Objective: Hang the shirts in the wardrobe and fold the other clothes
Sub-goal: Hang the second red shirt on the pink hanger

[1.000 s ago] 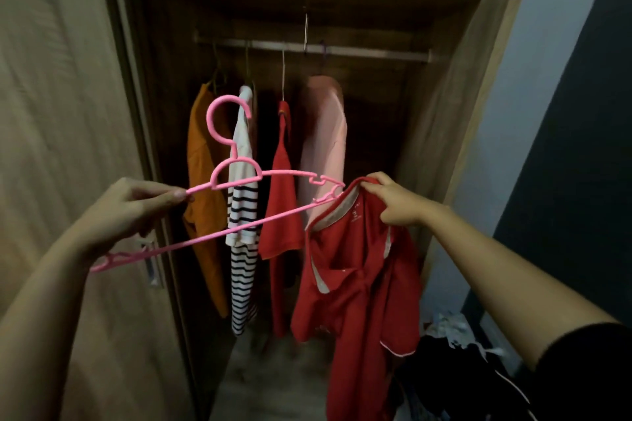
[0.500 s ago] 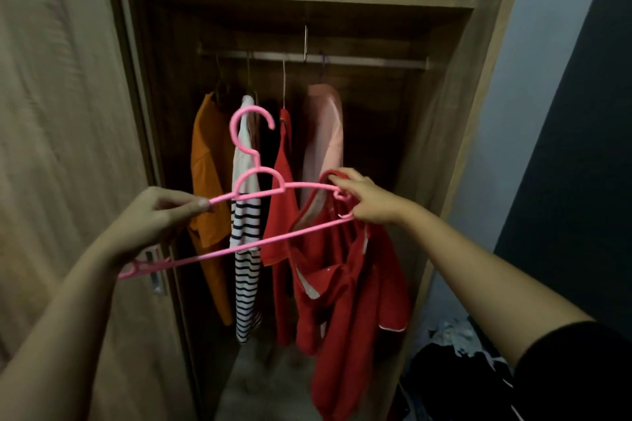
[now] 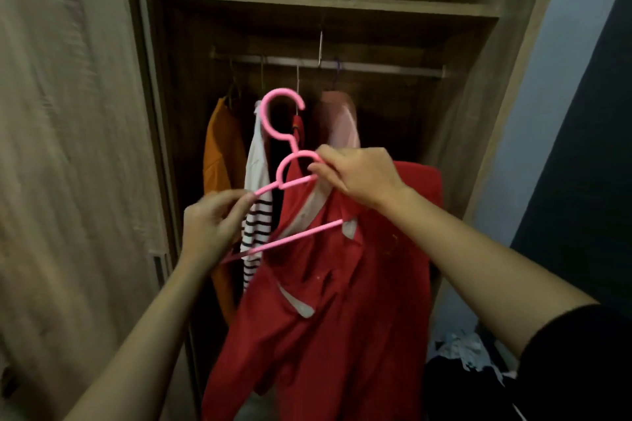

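Note:
A pink plastic hanger (image 3: 278, 133) is held up in front of the open wardrobe, hook upward. My left hand (image 3: 213, 224) grips its left arm. A red shirt (image 3: 325, 301) with a pale collar lining hangs over the hanger's right half and covers that side. My right hand (image 3: 355, 174) pinches the shirt's collar against the hanger near its neck. The metal rail (image 3: 376, 67) runs across the wardrobe above, behind the hanger's hook.
On the rail hang an orange garment (image 3: 222, 161), a black-and-white striped top (image 3: 256, 202), a red garment (image 3: 298, 128) and a pink shirt (image 3: 338, 123). A wooden door (image 3: 68, 164) stands at the left. A pile of dark and white clothes (image 3: 461, 359) lies at the lower right.
Both hands have come closer together and higher. The red shirt, earlier hanging from the hanger's right tip, has slid further onto the hanger, and my right hand has moved left to its neck.

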### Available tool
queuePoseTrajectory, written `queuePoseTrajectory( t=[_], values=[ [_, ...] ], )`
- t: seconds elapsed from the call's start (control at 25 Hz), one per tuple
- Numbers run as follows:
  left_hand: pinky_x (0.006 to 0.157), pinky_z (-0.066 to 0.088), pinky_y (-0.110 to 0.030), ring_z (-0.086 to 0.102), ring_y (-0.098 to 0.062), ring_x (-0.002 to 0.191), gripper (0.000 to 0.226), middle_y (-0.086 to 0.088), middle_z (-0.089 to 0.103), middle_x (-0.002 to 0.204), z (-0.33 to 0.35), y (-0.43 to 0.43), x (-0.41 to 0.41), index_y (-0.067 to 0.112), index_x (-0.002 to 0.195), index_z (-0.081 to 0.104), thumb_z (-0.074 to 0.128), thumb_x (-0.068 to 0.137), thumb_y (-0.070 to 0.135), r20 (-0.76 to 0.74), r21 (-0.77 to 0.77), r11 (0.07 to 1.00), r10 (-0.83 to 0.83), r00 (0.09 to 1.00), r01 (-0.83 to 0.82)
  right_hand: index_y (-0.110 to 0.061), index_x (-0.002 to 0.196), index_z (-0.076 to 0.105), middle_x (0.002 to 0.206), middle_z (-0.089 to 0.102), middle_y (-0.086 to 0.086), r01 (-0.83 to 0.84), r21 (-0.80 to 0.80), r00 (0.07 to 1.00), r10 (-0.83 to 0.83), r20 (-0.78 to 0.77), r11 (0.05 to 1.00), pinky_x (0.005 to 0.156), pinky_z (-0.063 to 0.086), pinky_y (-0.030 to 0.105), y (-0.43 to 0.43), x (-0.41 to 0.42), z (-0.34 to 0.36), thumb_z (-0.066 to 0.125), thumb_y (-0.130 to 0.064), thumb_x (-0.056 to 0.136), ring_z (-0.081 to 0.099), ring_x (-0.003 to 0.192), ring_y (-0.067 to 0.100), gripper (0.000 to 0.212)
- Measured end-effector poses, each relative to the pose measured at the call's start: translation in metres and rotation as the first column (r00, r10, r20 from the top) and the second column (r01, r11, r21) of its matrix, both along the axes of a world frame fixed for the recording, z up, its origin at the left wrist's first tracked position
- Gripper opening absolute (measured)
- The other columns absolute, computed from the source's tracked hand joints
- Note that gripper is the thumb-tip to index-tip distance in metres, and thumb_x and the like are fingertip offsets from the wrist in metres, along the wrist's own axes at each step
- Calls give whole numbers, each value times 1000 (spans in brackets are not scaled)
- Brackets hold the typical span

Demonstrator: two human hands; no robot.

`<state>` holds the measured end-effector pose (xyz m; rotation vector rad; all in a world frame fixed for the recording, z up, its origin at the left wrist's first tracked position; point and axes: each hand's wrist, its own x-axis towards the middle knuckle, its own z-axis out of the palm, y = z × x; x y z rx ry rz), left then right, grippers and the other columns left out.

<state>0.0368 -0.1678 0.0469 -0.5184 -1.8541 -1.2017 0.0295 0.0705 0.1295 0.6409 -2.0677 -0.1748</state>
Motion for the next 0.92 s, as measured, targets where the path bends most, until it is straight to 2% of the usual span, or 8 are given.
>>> queuePoseTrajectory(
  t=[0.08,0.16,0.28,0.44,0.52,0.6,0.76,0.92],
  values=[
    [80,37,-36,50,-18,92,17,-7,61,95,-16,13,1,21,93,65,60,84,34,-168,65,929,371,913,-365,-17,78,58,64,66,2,24,-76,1000,-24,-7,997,39,31,23,-2,-4,1,39,-48,89,64,52,28,38],
    [82,32,-38,43,-26,95,22,-18,51,98,-53,39,11,23,91,62,60,80,41,-131,0,893,447,885,-451,-18,79,57,66,66,3,26,-149,1000,-26,4,989,44,28,22,-4,-3,5,38,-48,90,65,59,30,38],
    [93,33,-44,38,-28,114,45,-9,40,125,-105,64,6,34,106,65,58,67,53,356,-331,927,297,886,-177,-17,82,56,72,65,4,1,-204,999,7,42,979,45,23,23,-6,1,15,40,-46,93,63,68,32,35],
    [78,46,-18,63,-22,96,43,13,67,92,-90,14,-29,32,97,70,57,59,19,611,67,955,-268,745,289,-18,101,63,87,67,2,-151,-167,971,178,157,974,56,48,33,24,3,20,45,-38,87,65,76,28,30],
    [58,42,-7,62,1,64,31,18,65,58,-69,-22,-48,16,94,75,61,67,11,680,-20,979,-137,720,205,-17,111,65,91,68,2,-179,-117,957,201,210,977,64,52,32,42,4,6,48,-32,84,65,77,22,36],
    [63,42,-11,60,1,65,28,12,67,61,-51,-45,-60,17,89,77,63,72,0,712,-142,982,13,702,126,-15,114,65,92,68,4,-172,-104,950,192,245,980,64,53,31,51,3,-11,49,-31,83,65,75,22,39],
    [78,47,-27,64,-27,89,31,-8,69,92,-27,-43,-50,14,88,77,57,71,-4,593,-210,968,240,769,-140,-23,119,61,81,62,6,-109,-18,967,111,230,994,46,54,37,42,1,-34,47,-36,81,64,57,30,42],
    [59,50,-38,59,-38,66,32,-20,55,87,-4,3,-11,2,92,72,50,70,5,57,-240,863,470,881,-444,-26,124,57,96,62,6,176,-159,973,-148,176,971,53,53,42,2,-3,-42,49,-34,90,65,71,36,36]
  ],
)
